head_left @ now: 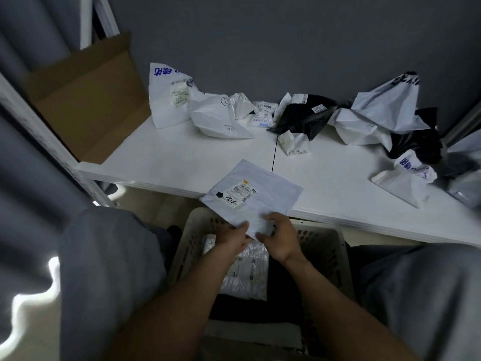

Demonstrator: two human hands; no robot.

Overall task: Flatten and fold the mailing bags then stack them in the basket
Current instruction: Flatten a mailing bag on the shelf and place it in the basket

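Past the cardboard box [88,100] at far left, my left hand [233,239] pinches the near edge of the flat white mailing bag [256,196], which juts off the table [182,157] above the basket [338,239], with my right hand [279,239] gripping alongside.

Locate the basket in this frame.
In the head view, the beige basket sits bottom centre, just below the near edge of the white table, directly under the left hand and right hand gripping a white mailing bag.

Handwritten "7936" on shipping label [240,194] of flat white mailing bag [270,186]. Printed "3005" on small white label [266,106] further back.
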